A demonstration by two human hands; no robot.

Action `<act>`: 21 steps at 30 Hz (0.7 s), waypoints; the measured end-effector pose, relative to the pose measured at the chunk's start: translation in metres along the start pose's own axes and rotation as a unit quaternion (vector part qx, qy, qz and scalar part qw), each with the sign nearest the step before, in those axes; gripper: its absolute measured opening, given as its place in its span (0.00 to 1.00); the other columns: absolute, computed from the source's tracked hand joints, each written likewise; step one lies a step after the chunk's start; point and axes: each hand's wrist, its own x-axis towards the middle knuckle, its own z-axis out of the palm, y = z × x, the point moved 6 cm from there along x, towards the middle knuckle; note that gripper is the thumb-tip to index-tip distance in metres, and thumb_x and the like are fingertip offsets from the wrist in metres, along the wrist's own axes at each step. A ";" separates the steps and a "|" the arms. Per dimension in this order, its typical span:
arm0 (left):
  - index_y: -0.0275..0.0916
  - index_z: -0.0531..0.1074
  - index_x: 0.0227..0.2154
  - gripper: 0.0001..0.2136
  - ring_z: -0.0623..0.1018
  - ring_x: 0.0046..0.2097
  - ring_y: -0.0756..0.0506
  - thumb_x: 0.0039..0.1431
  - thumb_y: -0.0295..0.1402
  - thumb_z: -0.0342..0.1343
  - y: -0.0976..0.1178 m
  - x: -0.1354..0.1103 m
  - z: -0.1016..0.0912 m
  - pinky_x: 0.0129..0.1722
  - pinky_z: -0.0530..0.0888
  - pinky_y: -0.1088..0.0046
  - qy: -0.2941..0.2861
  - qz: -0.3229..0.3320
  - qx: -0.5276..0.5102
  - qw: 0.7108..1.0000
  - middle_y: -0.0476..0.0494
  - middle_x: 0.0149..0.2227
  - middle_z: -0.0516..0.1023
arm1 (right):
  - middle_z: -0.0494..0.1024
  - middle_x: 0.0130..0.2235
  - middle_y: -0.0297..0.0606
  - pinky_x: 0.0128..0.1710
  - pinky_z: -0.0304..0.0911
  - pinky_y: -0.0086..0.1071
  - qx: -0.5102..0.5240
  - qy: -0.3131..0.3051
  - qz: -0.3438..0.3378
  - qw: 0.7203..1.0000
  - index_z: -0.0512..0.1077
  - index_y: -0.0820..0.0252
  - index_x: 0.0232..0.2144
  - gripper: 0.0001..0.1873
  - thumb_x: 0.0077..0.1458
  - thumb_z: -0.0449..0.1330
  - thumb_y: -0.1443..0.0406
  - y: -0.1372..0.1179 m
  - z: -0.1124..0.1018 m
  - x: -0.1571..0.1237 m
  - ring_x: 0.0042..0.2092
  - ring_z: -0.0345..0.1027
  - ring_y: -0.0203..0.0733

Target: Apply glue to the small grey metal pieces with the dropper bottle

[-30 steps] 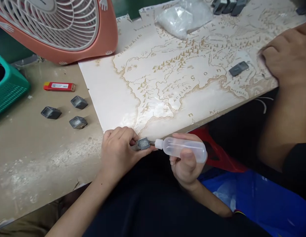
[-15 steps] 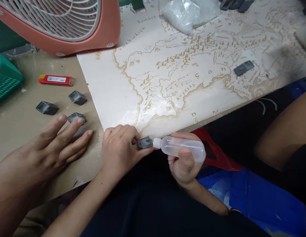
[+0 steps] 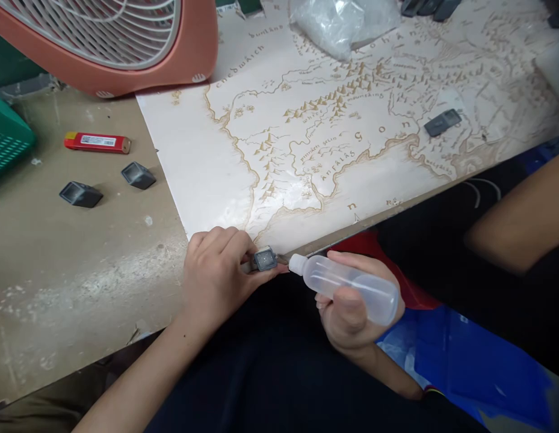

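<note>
My left hand point(image 3: 218, 276) pinches a small grey square part point(image 3: 265, 260) at the table's front edge, just below the corner of a map sheet point(image 3: 306, 138). My right hand point(image 3: 351, 310) grips a clear plastic squeeze bottle point(image 3: 346, 282) lying almost level. Its white nozzle points left at the part, a short gap away. Two more dark grey parts point(image 3: 80, 193) point(image 3: 138, 175) lie on the bare tabletop to the left.
A red lighter point(image 3: 97, 142) lies near an orange fan point(image 3: 112, 42) and a green basket point(image 3: 6, 135). A plastic bag point(image 3: 346, 21) and another grey part point(image 3: 442, 122) rest on the map. Another person's forearm point(image 3: 518, 222) is at the right.
Another person's hand reached in from the left and is gone now, along with the nearest of three grey parts. My right hand drew the bottle slightly back from the held part.
</note>
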 end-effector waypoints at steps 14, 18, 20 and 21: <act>0.45 0.64 0.31 0.21 0.70 0.33 0.44 0.78 0.52 0.56 0.004 -0.003 -0.003 0.36 0.60 0.62 0.033 0.073 0.007 0.997 0.51 0.28 0.70 | 0.68 0.17 0.26 0.15 0.56 0.22 0.196 -0.060 0.225 0.953 0.84 0.59 0.44 0.14 0.67 0.68 0.55 0.025 0.012 -0.005 0.16 0.58 0.30; 0.45 0.63 0.30 0.22 0.70 0.33 0.44 0.77 0.51 0.57 0.004 -0.003 -0.003 0.36 0.60 0.61 0.031 0.071 0.008 0.997 0.51 0.27 0.69 | 0.67 0.17 0.27 0.15 0.55 0.22 0.191 -0.063 0.227 0.953 0.85 0.59 0.44 0.15 0.68 0.67 0.54 0.025 0.014 -0.006 0.15 0.57 0.30; 0.45 0.62 0.30 0.22 0.69 0.32 0.44 0.78 0.52 0.56 0.005 -0.002 -0.003 0.36 0.60 0.61 0.032 0.073 0.009 0.997 0.52 0.27 0.68 | 0.67 0.16 0.27 0.15 0.55 0.23 0.188 -0.067 0.231 0.952 0.85 0.60 0.44 0.16 0.68 0.68 0.53 0.026 0.015 -0.006 0.15 0.57 0.31; 0.45 0.63 0.30 0.22 0.69 0.32 0.44 0.78 0.52 0.56 0.005 -0.002 -0.003 0.35 0.60 0.61 0.034 0.075 0.010 0.997 0.52 0.27 0.68 | 0.67 0.17 0.27 0.16 0.55 0.24 0.186 -0.071 0.235 0.951 0.85 0.60 0.44 0.16 0.67 0.68 0.53 0.027 0.015 -0.006 0.16 0.57 0.31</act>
